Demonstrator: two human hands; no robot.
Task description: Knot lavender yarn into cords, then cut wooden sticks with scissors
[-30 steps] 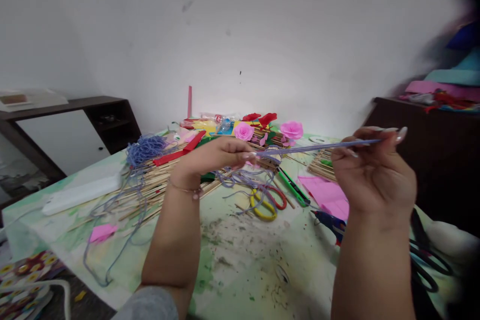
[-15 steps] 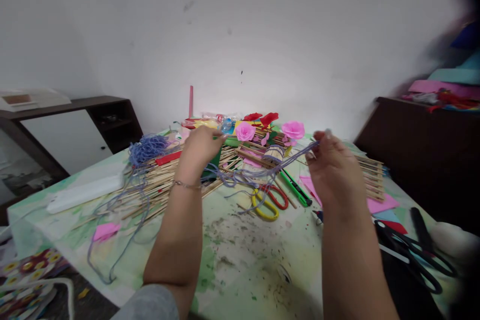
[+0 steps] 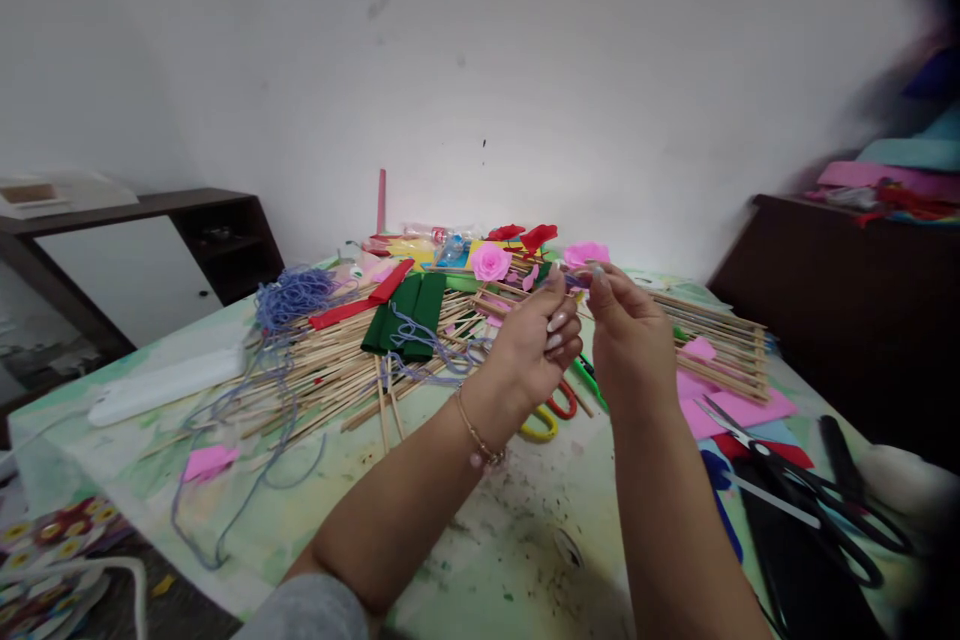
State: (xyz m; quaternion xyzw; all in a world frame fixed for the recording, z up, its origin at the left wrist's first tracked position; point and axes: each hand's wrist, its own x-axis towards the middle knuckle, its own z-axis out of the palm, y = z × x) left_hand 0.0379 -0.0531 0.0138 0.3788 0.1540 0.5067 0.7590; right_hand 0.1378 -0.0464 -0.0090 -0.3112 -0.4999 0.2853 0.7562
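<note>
My left hand (image 3: 534, 340) is above the middle of the table, fingers curled around purple yarn (image 3: 431, 345) whose loose loops trail off to its left. Close beside it, my right hand (image 3: 634, 335) pinches the same yarn between thumb and fingertips. Only a short bit of yarn shows between the two hands. Partly hidden below them are scissors with a yellow and a red handle (image 3: 541, 425) and a green utility knife (image 3: 589, 378). Behind the hands, pink paper flowers (image 3: 491, 263) stand with red ones (image 3: 538, 238).
A tangled yarn pile (image 3: 294, 300), bamboo sticks (image 3: 322, 370), folded green paper (image 3: 409, 315) and a red strip (image 3: 352, 308) lie at left. On the right are a stick frame (image 3: 724, 345), pink paper (image 3: 750, 407) and black scissors (image 3: 817, 495). Dark cabinets (image 3: 840, 320) flank the table.
My left hand has moved right from above the sticks to meet my right hand, uncovering the green paper. My right hand has shifted slightly left, with the yarn still in it.
</note>
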